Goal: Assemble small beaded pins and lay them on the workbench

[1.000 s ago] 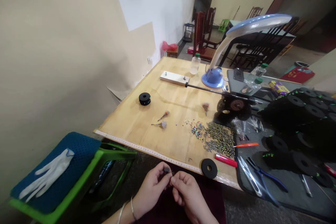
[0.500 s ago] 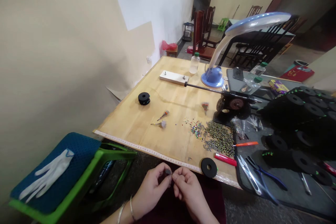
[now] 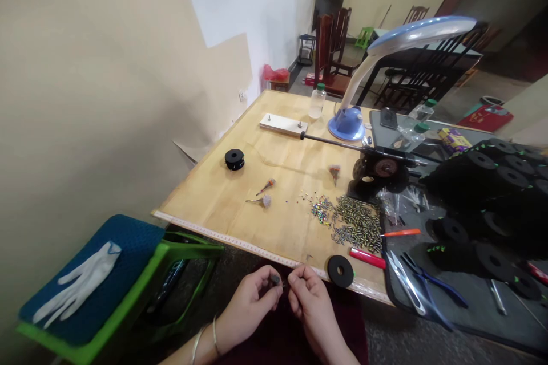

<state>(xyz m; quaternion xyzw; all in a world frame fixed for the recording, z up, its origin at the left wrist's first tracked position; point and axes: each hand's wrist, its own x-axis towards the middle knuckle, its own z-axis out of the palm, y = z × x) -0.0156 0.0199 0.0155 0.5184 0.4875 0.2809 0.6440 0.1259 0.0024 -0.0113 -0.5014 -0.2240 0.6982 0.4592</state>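
Observation:
My left hand (image 3: 249,303), with bangles at the wrist, pinches a small dark grey piece (image 3: 274,279) between thumb and fingers just off the table's front edge. A thin tip shows at the pinch; its kind is too small to tell. Close by on the right, my right hand (image 3: 311,301) has its thumb and forefinger pressed together, and what they hold, if anything, cannot be made out. Beyond it, a black foam spool (image 3: 341,282) lies at the table edge. A red-handled tool (image 3: 367,258) is beside a pile of small metal swivel-like pieces (image 3: 357,219) and colourful beads (image 3: 320,209).
Bristly little bundles (image 3: 266,201) and another black spool (image 3: 234,159) are on the wooden table (image 3: 222,205). A blue lamp (image 3: 346,125) and a winding device (image 3: 385,168) stand farther back. Pliers (image 3: 432,285) and tweezers (image 3: 406,285) lie on a dark mat at right.
My right hand has moved slightly up and right, opening a gap between the two hands. My left hand keeps its pinch on the small dark piece, nearly in place.

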